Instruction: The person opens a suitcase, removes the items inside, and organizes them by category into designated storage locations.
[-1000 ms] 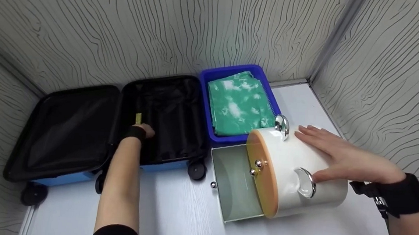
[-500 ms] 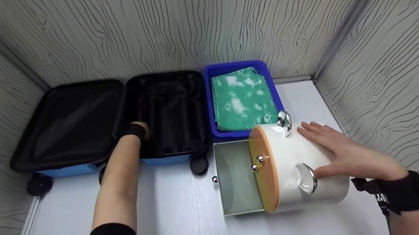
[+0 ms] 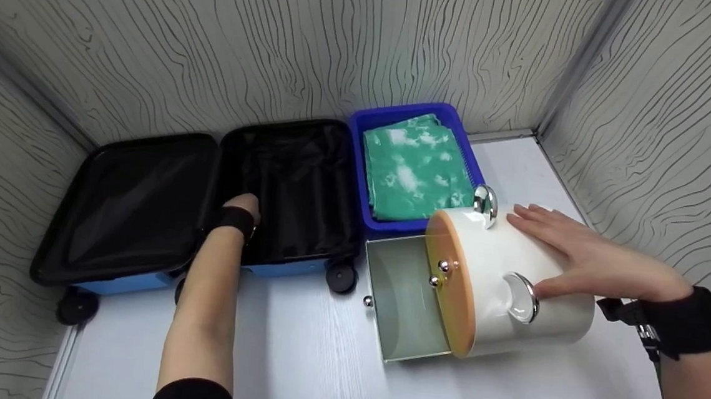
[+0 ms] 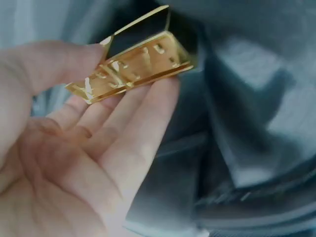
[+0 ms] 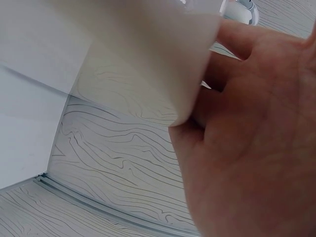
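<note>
Inside the right half of the open black-lined suitcase (image 3: 293, 189), my left hand (image 3: 245, 204) is low by the hinge side, mostly hidden behind its wrist strap. In the left wrist view, its thumb and fingers pinch a small gold-coloured box-like piece (image 4: 133, 69) with raised marks and a thin rectangular frame. My right hand (image 3: 564, 252) rests with spread fingers on the white, drum-shaped drawer box (image 3: 508, 335). That box has an orange-rimmed front, chrome loops on its side and a pulled-out drawer (image 3: 402, 296). Its pale wall also shows beside my fingers (image 5: 234, 39) in the right wrist view.
A blue basket (image 3: 361, 162) with a folded green-and-white cloth (image 3: 417, 166) stands between suitcase and wall. The suitcase's other half (image 3: 136, 209) lies flat at left. Black wheels (image 3: 342, 278) stick out at the front. Wood-patterned walls (image 3: 279, 44) enclose the white table.
My left hand has shifted slightly within the suitcase, and the yellow end of its piece no longer shows in the head view. The right hand stays on the drawer box.
</note>
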Demonstrator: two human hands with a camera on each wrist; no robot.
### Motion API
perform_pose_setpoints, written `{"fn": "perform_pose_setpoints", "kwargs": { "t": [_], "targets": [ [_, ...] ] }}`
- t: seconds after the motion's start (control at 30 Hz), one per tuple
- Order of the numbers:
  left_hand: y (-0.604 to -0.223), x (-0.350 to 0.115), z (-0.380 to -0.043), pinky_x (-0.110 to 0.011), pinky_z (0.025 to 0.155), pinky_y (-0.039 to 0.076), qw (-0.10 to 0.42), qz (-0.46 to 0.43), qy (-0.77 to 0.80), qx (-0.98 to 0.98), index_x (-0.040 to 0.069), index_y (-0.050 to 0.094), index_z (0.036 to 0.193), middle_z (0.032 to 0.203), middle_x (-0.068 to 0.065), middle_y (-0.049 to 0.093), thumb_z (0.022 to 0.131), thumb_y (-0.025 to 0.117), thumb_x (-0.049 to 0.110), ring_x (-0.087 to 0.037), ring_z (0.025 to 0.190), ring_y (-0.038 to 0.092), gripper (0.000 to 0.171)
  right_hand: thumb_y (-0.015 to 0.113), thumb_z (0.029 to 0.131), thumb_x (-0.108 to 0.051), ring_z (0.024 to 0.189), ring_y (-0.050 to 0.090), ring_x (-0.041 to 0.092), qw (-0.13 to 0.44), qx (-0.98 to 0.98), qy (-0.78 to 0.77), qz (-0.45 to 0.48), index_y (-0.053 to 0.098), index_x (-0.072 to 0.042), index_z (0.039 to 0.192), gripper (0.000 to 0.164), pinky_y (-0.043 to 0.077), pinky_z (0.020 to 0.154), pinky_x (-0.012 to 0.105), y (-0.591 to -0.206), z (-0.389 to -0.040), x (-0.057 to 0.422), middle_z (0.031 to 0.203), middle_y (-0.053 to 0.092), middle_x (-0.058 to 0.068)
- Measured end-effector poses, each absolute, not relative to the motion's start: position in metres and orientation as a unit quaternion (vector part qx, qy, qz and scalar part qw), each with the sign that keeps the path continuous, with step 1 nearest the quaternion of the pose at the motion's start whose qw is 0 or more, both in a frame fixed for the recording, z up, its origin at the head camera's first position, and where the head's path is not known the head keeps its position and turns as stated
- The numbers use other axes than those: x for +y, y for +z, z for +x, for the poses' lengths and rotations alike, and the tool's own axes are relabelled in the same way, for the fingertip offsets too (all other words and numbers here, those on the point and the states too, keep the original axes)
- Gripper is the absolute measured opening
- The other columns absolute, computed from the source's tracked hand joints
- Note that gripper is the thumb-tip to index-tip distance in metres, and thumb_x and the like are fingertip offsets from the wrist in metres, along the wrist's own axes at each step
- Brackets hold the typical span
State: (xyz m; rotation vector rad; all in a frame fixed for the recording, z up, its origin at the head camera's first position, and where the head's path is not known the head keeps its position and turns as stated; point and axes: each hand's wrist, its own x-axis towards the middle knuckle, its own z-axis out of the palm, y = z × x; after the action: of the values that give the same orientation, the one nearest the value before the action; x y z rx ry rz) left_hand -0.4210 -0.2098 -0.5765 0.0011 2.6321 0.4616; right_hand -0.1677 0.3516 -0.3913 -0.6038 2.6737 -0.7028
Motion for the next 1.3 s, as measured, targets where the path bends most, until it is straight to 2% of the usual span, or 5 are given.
{"fn": "perform_pose_setpoints", "kwargs": {
  "t": [0.13,0.37,0.63,0.8,1.3],
  "targets": [
    [-0.509,-0.177,-0.379,-0.045,0.091,0.052,0.156,0.087,0.152,0.972,-0.002,0.071,0.104,0.107,-0.019,0.068,0.097,0.064,0.005,-0.032,0.096,0.063,0.012,0.087,0.078,-0.045,0.155,0.012,0.036,0.155,0.933,-0.249,-0.21,0.028,-0.027,0.164,0.106,0.014,0.119,0.061,-0.391,-0.167,0.354,0.169,0.022,0.005],
    [-0.462,-0.1,-0.334,-0.042,0.097,0.052,0.075,0.29,0.154,0.941,0.003,0.059,0.142,0.124,-0.016,0.066,0.104,0.06,0.011,-0.03,0.114,0.063,0.039,0.087,0.077,-0.045,0.154,0.012,0.039,0.154,0.932,-0.25,-0.21,0.029,-0.024,0.164,0.106,0.013,0.118,0.065,-0.39,-0.169,0.357,0.168,0.022,0.009],
    [-0.459,-0.036,-0.272,-0.03,0.079,0.055,0.031,0.483,0.078,0.871,0.013,0.075,0.109,0.103,-0.003,0.07,0.098,0.071,0.014,-0.016,0.093,0.066,0.012,0.087,0.077,-0.044,0.154,0.01,0.039,0.167,0.927,-0.265,-0.205,0.029,-0.025,0.164,0.106,0.012,0.115,0.07,-0.39,-0.173,0.355,0.169,0.021,0.009],
    [-0.481,-0.011,-0.243,-0.026,0.072,0.052,-0.029,0.589,-0.028,0.807,0.022,0.076,0.1,0.096,0.004,0.068,0.094,0.07,0.01,-0.012,0.085,0.064,0.014,0.087,0.078,-0.043,0.154,0.01,0.039,0.167,0.927,-0.263,-0.207,0.028,-0.025,0.164,0.106,0.012,0.117,0.067,-0.391,-0.173,0.355,0.169,0.02,0.008],
    [-0.543,0.047,-0.218,-0.035,0.058,0.056,0.032,0.491,-0.101,0.864,0.019,0.075,0.083,0.085,0.002,0.073,0.091,0.068,0.015,-0.015,0.072,0.068,0.012,0.086,0.08,-0.043,0.155,0.009,0.039,0.163,0.922,-0.275,-0.218,0.027,-0.025,0.164,0.105,0.009,0.117,0.067,-0.394,-0.171,0.355,0.169,0.019,0.009]
  ]
}}
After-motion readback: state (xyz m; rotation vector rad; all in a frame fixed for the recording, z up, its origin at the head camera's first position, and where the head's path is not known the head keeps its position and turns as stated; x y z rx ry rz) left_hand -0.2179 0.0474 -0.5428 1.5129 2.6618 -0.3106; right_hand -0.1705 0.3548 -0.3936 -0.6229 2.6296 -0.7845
